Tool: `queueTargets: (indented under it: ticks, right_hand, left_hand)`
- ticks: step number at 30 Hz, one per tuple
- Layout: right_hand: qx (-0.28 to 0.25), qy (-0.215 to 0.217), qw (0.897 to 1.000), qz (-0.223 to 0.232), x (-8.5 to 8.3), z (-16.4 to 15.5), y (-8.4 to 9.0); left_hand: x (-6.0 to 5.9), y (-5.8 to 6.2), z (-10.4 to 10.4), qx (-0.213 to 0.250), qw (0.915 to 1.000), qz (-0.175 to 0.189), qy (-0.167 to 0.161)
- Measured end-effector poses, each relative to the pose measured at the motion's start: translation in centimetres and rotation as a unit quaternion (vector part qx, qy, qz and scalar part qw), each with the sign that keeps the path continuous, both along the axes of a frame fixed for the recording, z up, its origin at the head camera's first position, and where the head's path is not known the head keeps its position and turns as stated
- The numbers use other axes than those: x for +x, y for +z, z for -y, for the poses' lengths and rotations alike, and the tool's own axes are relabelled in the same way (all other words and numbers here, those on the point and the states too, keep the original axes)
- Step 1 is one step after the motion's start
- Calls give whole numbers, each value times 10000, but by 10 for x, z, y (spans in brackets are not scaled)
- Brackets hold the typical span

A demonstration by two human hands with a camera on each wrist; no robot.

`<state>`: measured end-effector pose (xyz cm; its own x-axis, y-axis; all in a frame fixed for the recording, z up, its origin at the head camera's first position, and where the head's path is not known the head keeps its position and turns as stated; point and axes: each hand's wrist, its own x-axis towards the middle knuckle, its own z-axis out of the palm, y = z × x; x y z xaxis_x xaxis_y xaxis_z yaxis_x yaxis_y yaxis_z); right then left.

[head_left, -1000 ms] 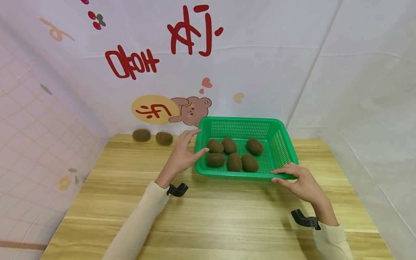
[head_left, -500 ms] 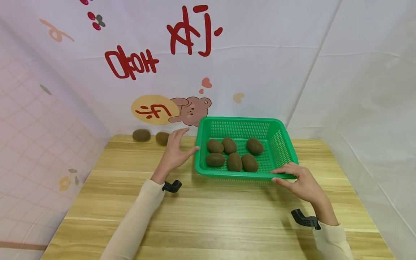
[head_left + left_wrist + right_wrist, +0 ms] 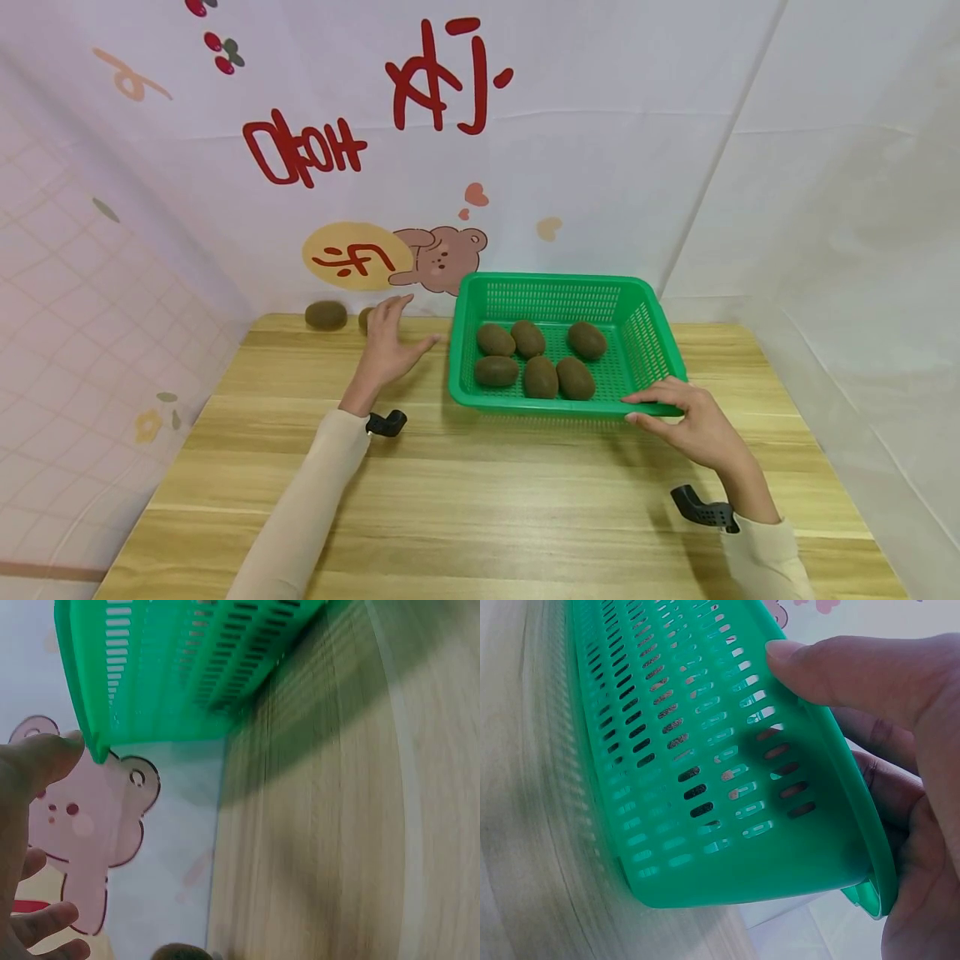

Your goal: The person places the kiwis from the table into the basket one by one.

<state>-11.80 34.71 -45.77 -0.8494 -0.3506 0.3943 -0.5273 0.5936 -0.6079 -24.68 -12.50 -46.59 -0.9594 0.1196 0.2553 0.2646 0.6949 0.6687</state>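
Observation:
A green plastic basket (image 3: 562, 407) stands on the table with several brown kiwis (image 3: 576, 379) inside. My right hand (image 3: 693, 425) grips its near right corner; in the right wrist view the thumb (image 3: 802, 671) lies outside the rim and the fingers reach inside. Left of the basket, my left hand (image 3: 386, 350) is held with thumb and fingers spread, nothing between them. Behind its fingers a kiwi (image 3: 363, 321) is partly hidden, and its edge (image 3: 180, 951) shows low in the left wrist view. Farther left lies another kiwi (image 3: 326, 316).
The wooden table (image 3: 480, 517) ends at a white cloth backdrop (image 3: 615, 167) with red writing and a printed bear (image 3: 446, 260). White cloth also hangs at both sides. A black wrist mount (image 3: 386, 423) sits on the left forearm, another mount (image 3: 703, 507) on the right.
My left hand has moved left, away from the basket's left rim, and now covers part of the nearer loose kiwi. The right hand and the basket have stayed in place.

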Motion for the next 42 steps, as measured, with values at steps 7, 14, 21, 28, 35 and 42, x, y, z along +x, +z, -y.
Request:
queueTargets:
  ticks: [7, 14, 21, 28, 35, 42]
  right_hand:
    - [-1, 25, 10000, 0, 0, 0, -1]
    - [-19, 30, 10000, 0, 0, -1, -2]
    - [13, 37, 10000, -30, 0, -1, -2]
    - [21, -25, 10000, 20, 1, -1, -3]
    - [2, 23, 10000, 21, 0, -1, -3]
    - [43, 34, 10000, -45, -2, -1, -3]
  left_hand:
    - [-8, -11, 11, -29, 9995, 86, 288]
    - [-16, -19, 19, -52, 9989, 69, 467]
    - [-24, -27, 25, -171, 9972, 255, 682]
    - [-30, -39, 34, -225, 9945, 389, 944]
    - [-37, -47, 41, -59, 9921, 412, 1184]
    - [-39, -47, 46, 88, 9920, 426, 1183]
